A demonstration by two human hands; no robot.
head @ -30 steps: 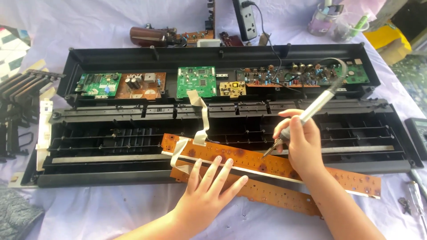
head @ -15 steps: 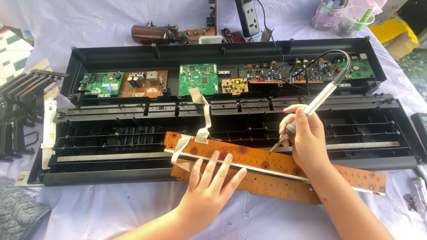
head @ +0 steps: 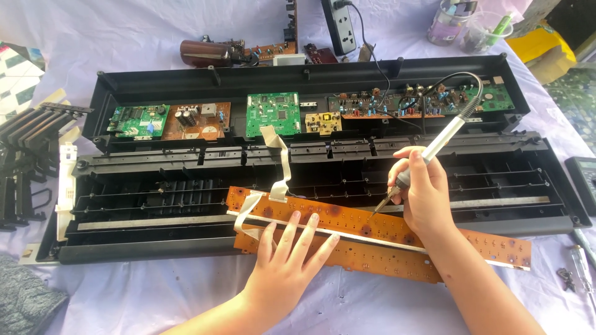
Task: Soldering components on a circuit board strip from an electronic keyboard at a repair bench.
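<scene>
The right hand (head: pixel 425 192) grips a soldering iron (head: pixel 434 147) like a pen, fingers closed round its lower handle; the tip points down and to the left, onto the upper edge of a long brown circuit strip (head: pixel 379 224); whether the tip actually touches the copper is hard to tell from this view; the iron's black cord (head: pixel 456 77) arcs up behind it to the rear of the case.

The left hand (head: pixel 285 267) lies open, palm down, fingers spread flat on the strip, holding nothing; it presses near the strip's left end, just beside a white ribbon cable (head: pixel 280 167) that loops up from the strip to the green board (head: pixel 273 113) behind.

The strip lies slantwise across the front edge of the open black keyboard case (head: pixel 155 205), its right end out on the cloth-covered table (head: pixel 124 298); a second brown strip sits under it, touching.

Along the back wall of the case: a small green board (head: pixel 138 119) at the left, a brown board with capacitors (head: pixel 197 121) next to it, a small yellow board (head: pixel 323 121) right of centre, then a long board crowded with parts (head: pixel 397 102).

At the table's far edge stand a power strip (head: pixel 340 25) and a clear jar (head: pixel 448 22); black keys (head: pixel 28 130) are stacked at the left edge; a screwdriver (head: pixel 580 260) lies at the right edge.
</scene>
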